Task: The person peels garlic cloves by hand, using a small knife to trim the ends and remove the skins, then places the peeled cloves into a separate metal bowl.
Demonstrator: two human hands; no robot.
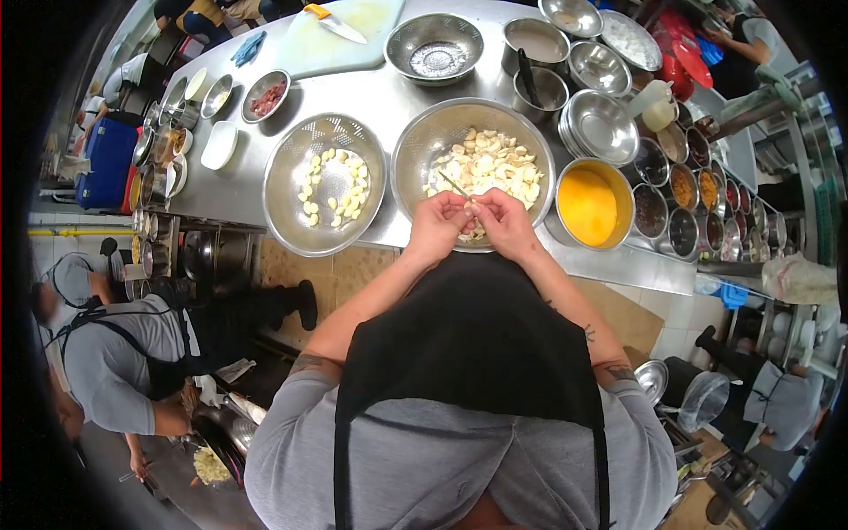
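Observation:
My two hands meet over the near side of a perforated metal bowl [400,159] heaped with unpeeled garlic cloves [495,163]. From between my fingertips a small knife [455,185] points up and to the left; its handle is hidden, seemingly in my right hand [503,224], whose fingers are closed. My left hand [438,228] is pinched against the right one, around what looks like a garlic clove, mostly covered by the fingers. Left of this bowl stands a second perforated bowl [281,190], with peeled garlic cloves [351,177] spread in a loose ring.
A pot of yellow liquid [586,208] stands right of the garlic bowl. Behind are an empty colander [434,49], stacked metal bowls [603,126] and a cutting board [331,40] bearing an orange-handled knife [336,24]. A co-worker [124,340] works at a pan on the left.

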